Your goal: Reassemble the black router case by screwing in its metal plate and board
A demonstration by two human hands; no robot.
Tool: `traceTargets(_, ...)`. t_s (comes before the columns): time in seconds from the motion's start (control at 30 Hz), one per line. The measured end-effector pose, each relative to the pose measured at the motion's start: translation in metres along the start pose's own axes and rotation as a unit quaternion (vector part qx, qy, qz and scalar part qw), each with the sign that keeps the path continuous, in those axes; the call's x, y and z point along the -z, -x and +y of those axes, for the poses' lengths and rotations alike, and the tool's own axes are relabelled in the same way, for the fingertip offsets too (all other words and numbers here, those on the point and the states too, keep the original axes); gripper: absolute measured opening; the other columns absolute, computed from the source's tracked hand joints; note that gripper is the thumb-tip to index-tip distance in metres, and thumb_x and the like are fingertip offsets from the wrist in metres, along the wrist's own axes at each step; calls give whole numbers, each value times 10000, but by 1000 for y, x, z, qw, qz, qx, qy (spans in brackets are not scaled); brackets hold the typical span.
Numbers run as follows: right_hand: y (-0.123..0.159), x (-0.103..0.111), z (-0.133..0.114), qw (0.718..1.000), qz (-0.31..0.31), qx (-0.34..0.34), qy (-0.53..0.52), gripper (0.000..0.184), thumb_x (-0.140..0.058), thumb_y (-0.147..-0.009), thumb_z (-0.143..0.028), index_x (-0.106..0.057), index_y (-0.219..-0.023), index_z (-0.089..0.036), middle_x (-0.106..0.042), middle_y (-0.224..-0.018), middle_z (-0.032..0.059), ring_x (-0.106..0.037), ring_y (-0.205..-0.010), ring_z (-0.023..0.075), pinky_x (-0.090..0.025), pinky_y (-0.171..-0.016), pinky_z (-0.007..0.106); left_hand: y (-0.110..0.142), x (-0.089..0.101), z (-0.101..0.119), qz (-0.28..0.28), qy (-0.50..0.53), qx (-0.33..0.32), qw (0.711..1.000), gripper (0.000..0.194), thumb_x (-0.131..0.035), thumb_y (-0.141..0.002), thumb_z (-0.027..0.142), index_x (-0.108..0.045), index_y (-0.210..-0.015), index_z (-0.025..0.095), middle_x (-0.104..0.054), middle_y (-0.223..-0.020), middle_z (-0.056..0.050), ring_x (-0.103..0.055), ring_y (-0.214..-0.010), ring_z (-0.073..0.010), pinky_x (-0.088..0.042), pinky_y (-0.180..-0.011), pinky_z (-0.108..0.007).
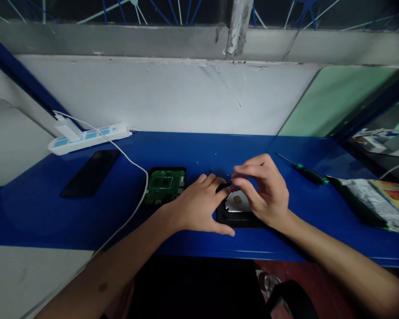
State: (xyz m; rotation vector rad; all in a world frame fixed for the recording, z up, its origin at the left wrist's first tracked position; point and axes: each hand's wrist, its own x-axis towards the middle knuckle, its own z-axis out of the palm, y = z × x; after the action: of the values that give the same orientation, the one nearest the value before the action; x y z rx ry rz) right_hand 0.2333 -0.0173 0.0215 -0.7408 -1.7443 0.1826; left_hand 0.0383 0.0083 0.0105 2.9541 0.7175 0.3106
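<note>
A black case (224, 217) with a silver metal plate (232, 207) in it lies on the blue table. On the plate is a small tan square pad (237, 199). My left hand (201, 204) lies palm down at the case's left edge, fingers stretched and thumb apart, with a fingertip close to the purple thing. Over the case, my right hand (267, 186) pinches a small purple, see-through thing (235, 185) between thumb and forefinger; its kind is unclear. Left of my left hand sits a green circuit board (162, 185) in a black shell.
A green-and-black screwdriver (309, 173) and a foil packet (369, 204) lie to the right. At left are a dark phone (91, 173) and a white power strip (89, 138). A white cable (133, 161) runs across the table beside the circuit board.
</note>
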Motion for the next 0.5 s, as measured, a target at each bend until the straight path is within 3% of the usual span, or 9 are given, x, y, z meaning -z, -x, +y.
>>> traceTargets(0.2, 2, -1, -5, 995, -37, -65, -72, 358, -458, -1002, -156, -535, -1329, -282, -635, -1174, 78, -691, -949, 183, -608, -774, 399, 0, 2, 1, 7, 4, 3, 1000, 887, -632, -736, 825, -560, -1303, 147, -580, -1257, -175, -527, -1131, -361, -401, -980, -482)
traceTargets(0.37, 3, 0, 2, 997, -27, -54, -39, 360, -618, -933, -195, -574, -1279, -288, -565, -1122, 68, -651, -942, 203, -590, -747, 410, 0, 1, 1, 2, -5, 4, 1000, 887, -643, -725, 824, -569, -1286, 140, -590, -1249, -173, -530, -1111, -364, -394, -987, -494)
traceTargets(0.5, 0, 1, 3, 1000, -14, -5, -5, 363, -697, -881, -154, -624, -1205, -301, -583, -1023, 40, -616, -908, 194, -564, -728, 388, 0, 0, 0, -2, -1, 4, 1000, 887, -634, -728, 830, -566, -1284, 143, -583, -1291, -177, -515, -1160, -369, -386, -1002, -490)
